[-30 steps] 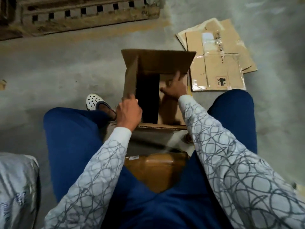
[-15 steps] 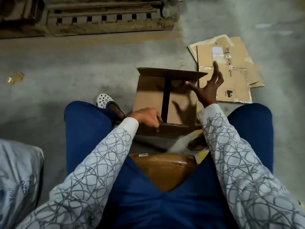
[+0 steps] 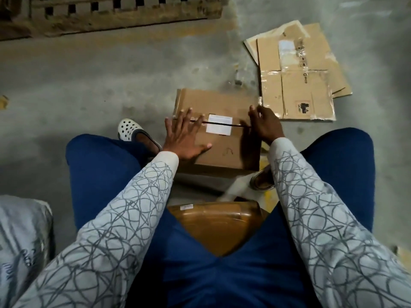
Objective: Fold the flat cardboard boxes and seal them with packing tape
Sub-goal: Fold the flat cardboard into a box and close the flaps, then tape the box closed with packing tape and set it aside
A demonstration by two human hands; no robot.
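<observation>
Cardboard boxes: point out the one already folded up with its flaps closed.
The box under the left hand and right hand, flaps closed; the flattened boxes lie stacked on the floor beside it.

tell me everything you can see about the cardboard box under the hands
The cardboard box is plain brown corrugated board and stands on the concrete floor between the person's knees. Its two top flaps are folded down and meet in a dark seam that runs left to right, with no tape visible on it. A white label lies across the seam. The left hand presses flat on the left end, fingers spread. The right hand sits at the seam's right end, fingers curled, grip unclear.
</observation>
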